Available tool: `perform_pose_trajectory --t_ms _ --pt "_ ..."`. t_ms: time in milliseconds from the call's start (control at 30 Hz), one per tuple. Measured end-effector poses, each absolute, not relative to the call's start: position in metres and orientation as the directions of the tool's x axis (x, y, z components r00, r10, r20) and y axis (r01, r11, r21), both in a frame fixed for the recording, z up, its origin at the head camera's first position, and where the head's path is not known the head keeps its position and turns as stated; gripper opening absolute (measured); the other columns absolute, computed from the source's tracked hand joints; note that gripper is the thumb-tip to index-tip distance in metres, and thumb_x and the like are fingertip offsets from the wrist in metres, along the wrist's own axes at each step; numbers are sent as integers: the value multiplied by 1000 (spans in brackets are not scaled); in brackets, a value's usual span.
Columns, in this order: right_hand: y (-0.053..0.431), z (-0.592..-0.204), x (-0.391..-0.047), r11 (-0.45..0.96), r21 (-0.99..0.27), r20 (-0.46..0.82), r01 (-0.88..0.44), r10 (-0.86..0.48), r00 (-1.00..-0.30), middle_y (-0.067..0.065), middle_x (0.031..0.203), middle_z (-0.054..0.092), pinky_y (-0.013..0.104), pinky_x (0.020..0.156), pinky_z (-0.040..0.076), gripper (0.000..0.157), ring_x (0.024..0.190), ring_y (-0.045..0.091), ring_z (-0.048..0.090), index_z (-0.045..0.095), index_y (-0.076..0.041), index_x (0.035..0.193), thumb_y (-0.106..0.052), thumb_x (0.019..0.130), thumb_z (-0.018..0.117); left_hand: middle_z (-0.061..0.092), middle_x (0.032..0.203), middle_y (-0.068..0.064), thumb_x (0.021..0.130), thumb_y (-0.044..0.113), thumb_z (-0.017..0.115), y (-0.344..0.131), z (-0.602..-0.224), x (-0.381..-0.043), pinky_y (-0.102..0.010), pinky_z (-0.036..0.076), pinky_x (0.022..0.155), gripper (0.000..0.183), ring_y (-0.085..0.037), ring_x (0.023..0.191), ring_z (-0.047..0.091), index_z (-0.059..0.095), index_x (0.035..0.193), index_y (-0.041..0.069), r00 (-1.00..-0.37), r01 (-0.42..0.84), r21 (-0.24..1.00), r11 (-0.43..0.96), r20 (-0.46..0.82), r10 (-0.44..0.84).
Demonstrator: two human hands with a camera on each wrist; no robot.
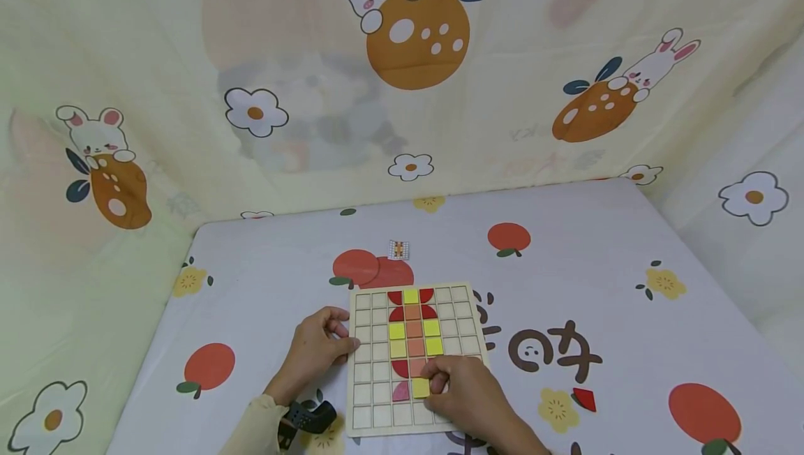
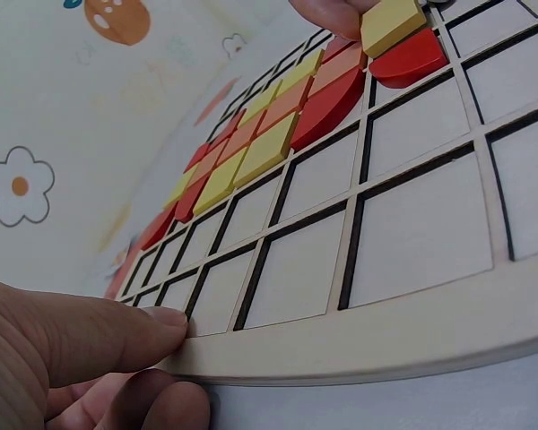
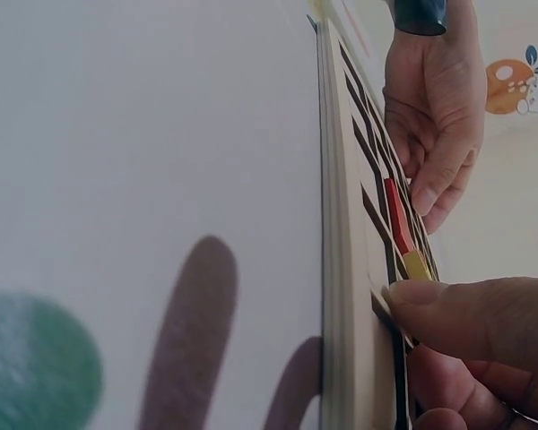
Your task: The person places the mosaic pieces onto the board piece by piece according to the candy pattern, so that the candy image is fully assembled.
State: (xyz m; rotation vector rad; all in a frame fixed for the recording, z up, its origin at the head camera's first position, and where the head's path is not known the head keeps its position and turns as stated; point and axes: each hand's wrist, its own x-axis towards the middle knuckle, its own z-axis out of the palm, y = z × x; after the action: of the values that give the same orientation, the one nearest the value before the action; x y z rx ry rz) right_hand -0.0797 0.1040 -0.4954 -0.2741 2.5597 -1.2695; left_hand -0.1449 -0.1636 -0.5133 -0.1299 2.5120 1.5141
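A wooden grid board (image 1: 372, 420) lies on the table, its middle columns filled with yellow, orange and red tiles. My left hand (image 1: 317, 347) grips the board's left edge, thumb on the rim and fingers curled beside it, as the left wrist view shows. Over the lower part of the board, my right hand (image 1: 467, 396) pinches a yellow square tile (image 1: 420, 389) between thumb and forefinger. That tile (image 2: 392, 27) looks slightly tilted in the left wrist view, beside a red rounded tile (image 2: 408, 61). The right hand hides some cells on the board's lower right.
Behind the board lies a small card (image 1: 398, 250) printed with a coloured grid pattern. One loose red tile (image 1: 584, 399) rests on the table to the right. Printed fruit and flowers cover the tablecloth (image 1: 264, 259), and a patterned curtain (image 1: 502, 134) hangs around it.
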Motion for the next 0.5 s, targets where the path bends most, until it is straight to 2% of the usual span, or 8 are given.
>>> perform_pose_trajectory --t_ms 500 --pt "101 -495 -79 634 -771 -149 -57 -268 -952 -14 69 57 24 55 41 26 63 4 50 75 -20 89 -5 70 84 62 88 -6 84 1 83 -163 -513 -145 -25 57 56 42 -17 65 59 65 121 1 -973 -192 862 470 -229 23"
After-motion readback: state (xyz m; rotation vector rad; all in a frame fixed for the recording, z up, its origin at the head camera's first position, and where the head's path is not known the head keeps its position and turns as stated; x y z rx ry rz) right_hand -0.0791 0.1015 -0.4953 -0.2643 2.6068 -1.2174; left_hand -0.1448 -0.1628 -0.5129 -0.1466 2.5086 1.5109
